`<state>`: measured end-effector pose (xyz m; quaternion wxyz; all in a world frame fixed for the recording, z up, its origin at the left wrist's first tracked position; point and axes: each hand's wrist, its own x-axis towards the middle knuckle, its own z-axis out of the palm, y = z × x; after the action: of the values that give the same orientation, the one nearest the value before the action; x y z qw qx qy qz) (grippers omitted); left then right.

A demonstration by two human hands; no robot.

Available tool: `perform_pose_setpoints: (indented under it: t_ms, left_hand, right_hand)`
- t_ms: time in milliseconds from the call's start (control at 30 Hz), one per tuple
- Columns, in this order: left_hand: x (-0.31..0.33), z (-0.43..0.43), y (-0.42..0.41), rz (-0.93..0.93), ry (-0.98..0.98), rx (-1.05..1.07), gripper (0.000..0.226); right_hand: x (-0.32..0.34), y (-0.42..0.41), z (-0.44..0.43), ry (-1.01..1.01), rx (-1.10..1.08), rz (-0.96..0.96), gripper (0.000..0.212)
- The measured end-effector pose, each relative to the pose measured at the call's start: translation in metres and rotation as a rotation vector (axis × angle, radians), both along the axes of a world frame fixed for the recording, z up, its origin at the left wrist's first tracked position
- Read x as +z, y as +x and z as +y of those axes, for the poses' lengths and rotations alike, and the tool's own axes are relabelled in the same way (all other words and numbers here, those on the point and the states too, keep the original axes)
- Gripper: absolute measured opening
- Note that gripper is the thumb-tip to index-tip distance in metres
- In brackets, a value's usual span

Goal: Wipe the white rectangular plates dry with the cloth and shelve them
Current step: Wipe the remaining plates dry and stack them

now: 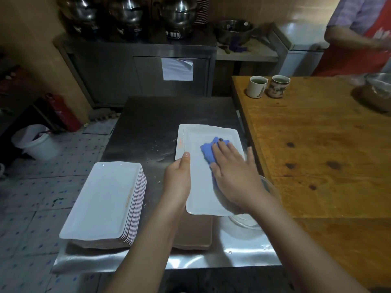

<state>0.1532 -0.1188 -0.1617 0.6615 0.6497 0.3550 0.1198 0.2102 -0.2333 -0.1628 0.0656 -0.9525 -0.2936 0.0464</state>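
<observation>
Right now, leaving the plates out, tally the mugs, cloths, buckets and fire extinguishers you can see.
Mugs: 2
Cloths: 1
Buckets: 1
Fire extinguishers: 1
Total: 5

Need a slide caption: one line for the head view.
Right hand presses a blue cloth on a white rectangular plate gripped by the left hand, beside a plate stack.

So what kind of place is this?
Most likely a restaurant or canteen kitchen: a tall stack of identical white plates on a steel table, and big metal pots on a steel cabinet behind.
</observation>
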Motion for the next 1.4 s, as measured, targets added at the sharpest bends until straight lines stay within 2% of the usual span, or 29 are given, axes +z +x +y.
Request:
perform_pose_setpoints:
  t_ms: [133,233,300,433,600,733,833,933,1033,1100,1400]
  left_hand:
    - [0.005,0.005,-0.004,-0.013,-0.013,0.0,0.039]
    - [0.003,0.012,-0.006,-0.031,0.003,0.019,0.04]
    - [0.001,0.015,-0.005,-0.019,0.018,0.014,0.041]
    - [-0.004,0.015,-0.005,0.002,0.039,0.031,0.042]
    - [-0.007,0.019,-0.012,-0.005,0.092,0.023,0.041]
    - [-0.015,0.025,-0.018,0.003,0.118,0.023,0.044]
    - [-0.019,0.025,-0.024,0.012,0.113,-0.009,0.043]
    - [-0.025,0.03,-0.033,0.026,0.074,-0.039,0.041]
    - [-0.036,0.041,-0.041,0.08,0.065,-0.064,0.038]
    - [-0.047,0.047,-0.045,0.143,0.087,-0.105,0.035]
    - [-0.091,0.056,-0.044,0.266,0.203,-0.192,0.027]
  right_hand:
    - [0.003,-0.009,-0.01,-0.014,-0.044,-0.008,0.055]
    - [0.006,-0.044,-0.01,0.004,0.059,0.045,0.082]
    - [0.003,-0.045,-0.007,0.011,0.084,0.074,0.088]
    - [-0.008,-0.008,0.0,-0.017,0.039,0.031,0.052]
    - [-0.011,0.003,0.007,0.016,-0.116,-0.015,0.05]
    - [-0.014,0.004,0.01,0.104,-0.249,0.045,0.052]
    - [-0.016,0.003,0.011,0.124,-0.309,-0.011,0.047]
    - [-0.015,0.007,0.001,0.266,-0.361,-0.059,0.039]
    - [-0.018,0.011,-0.014,0.537,-0.424,0.126,0.046]
    - [-0.024,0.007,-0.023,0.644,-0.455,0.242,0.053]
    - [-0.056,-0.012,-0.023,0.73,-0.485,0.384,0.05]
